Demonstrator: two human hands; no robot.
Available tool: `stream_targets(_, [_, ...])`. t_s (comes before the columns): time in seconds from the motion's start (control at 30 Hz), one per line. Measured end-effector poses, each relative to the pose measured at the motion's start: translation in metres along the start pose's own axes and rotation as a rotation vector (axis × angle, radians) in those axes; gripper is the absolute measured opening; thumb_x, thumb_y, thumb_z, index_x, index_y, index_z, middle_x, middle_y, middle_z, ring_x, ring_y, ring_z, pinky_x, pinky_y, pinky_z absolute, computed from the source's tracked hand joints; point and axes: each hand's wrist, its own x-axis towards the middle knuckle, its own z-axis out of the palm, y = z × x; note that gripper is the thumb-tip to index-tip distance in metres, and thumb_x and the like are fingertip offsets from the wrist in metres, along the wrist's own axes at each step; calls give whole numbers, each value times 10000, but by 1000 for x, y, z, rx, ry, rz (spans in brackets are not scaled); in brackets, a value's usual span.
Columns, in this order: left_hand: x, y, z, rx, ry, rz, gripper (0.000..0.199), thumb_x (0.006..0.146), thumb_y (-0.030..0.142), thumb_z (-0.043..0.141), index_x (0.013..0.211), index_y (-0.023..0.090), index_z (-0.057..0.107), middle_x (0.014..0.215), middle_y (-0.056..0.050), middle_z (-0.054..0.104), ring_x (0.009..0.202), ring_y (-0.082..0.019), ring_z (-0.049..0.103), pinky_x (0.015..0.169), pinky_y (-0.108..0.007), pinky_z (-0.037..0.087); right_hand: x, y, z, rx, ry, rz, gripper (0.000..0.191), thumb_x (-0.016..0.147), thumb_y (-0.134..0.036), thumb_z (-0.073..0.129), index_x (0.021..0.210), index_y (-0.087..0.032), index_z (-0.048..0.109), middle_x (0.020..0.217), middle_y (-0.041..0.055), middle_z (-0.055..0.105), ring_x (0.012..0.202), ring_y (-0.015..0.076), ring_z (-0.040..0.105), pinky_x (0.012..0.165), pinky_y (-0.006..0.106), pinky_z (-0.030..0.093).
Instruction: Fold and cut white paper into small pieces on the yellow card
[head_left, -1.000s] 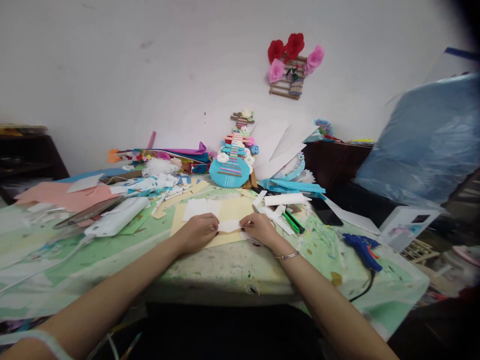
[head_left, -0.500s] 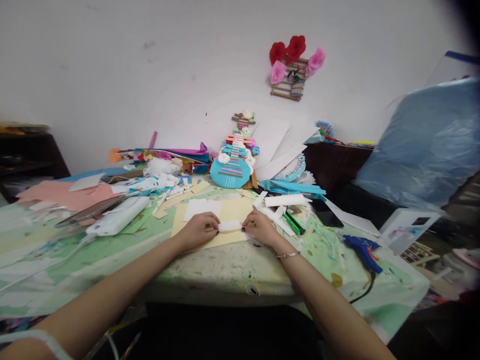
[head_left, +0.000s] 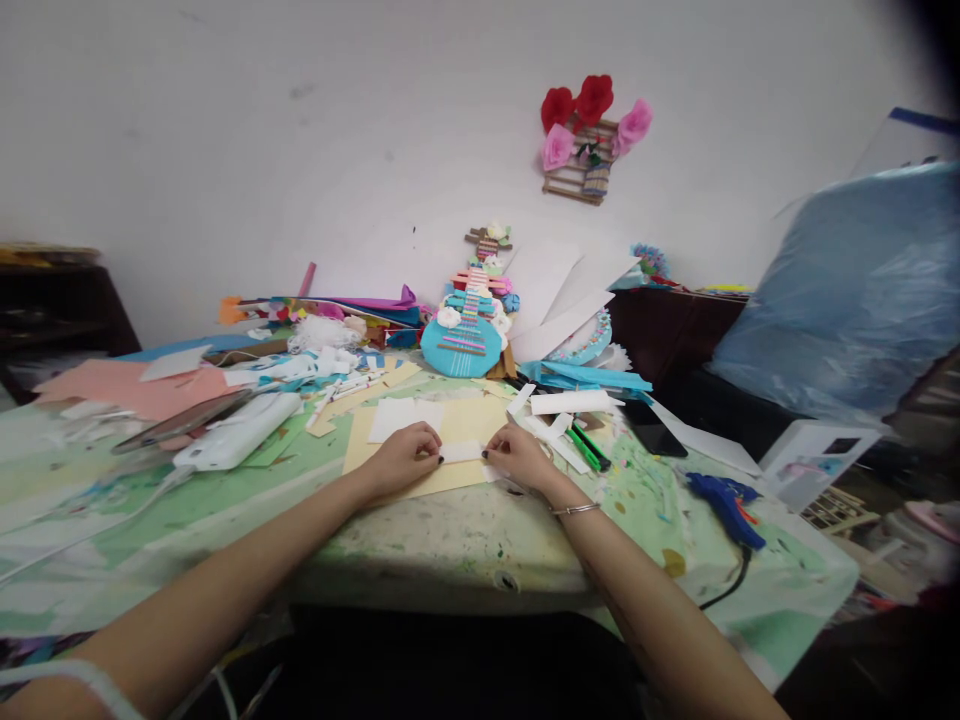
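A small white strip of paper (head_left: 462, 453) stretches between my two hands, low over a pale yellow sheet (head_left: 405, 484). My left hand (head_left: 405, 458) pinches its left end, fingers curled together. At the other end, my right hand (head_left: 519, 456) grips the strip between thumb and fingers. Behind my left hand, a white piece of paper (head_left: 390, 418) lies on the yellow sheet. To the right of my right hand are a green utility knife (head_left: 586, 447), several white paper scraps (head_left: 559, 428) and a white paper roll (head_left: 570, 401).
A blue glue gun (head_left: 724, 505) with a black cord lies at the table's right. A white power bank (head_left: 238, 432) with a cable rests at left. Behind stand a blue lute-shaped craft (head_left: 460, 348) and piled paper. A black phone (head_left: 654, 428) lies right of the knife.
Both hands stay almost in place with the strip between them. My left fingers have shifted very slightly to the right.
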Motion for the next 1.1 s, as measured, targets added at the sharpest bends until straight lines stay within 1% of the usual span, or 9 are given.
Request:
stream_targets(0.27, [3,-3,5,59,4,-31,85,692,177,507,614,173,540,867,-57,591,752,-169,561,662,-281,442,1,1,3,-30,10,3,79,706,-167,604,670,-140,669,741,41,628,632,124,537,582,218,381])
stream_targets(0.5, [6,-4,7,47,5,-84,70,666,181,515,606,178,549,856,-47,591,746,-176,556,664,-295,438,3,1,6,-49,22,20,48,666,-149,615,656,-150,662,718,30,613,648,129,527,590,221,373])
stream_targets(0.57, [6,-3,7,64,4,-119,38,653,174,513,654,178,550,825,-40,579,741,-180,547,664,-299,429,3,1,6,-48,21,27,44,663,-150,617,663,-150,662,727,32,609,663,133,524,595,222,370])
stream_targets(0.67, [6,0,5,91,-6,-160,106,651,173,502,753,180,529,767,-22,549,727,-185,528,648,-298,408,3,1,6,-34,22,48,38,655,-148,623,671,-149,658,729,32,607,661,132,519,593,222,366])
stream_targets(0.87, [2,4,2,26,-44,-112,113,657,152,459,754,185,508,800,-20,526,754,-179,504,681,-299,397,3,2,6,25,23,91,90,638,-123,622,715,-158,653,671,-1,607,602,113,511,571,208,366])
stream_targets(1.1, [4,0,2,-6,-71,-117,161,616,119,441,743,185,515,806,-22,521,767,-184,495,689,-304,404,2,2,5,62,7,116,137,616,-68,610,713,-154,654,614,-21,585,555,99,497,531,189,353])
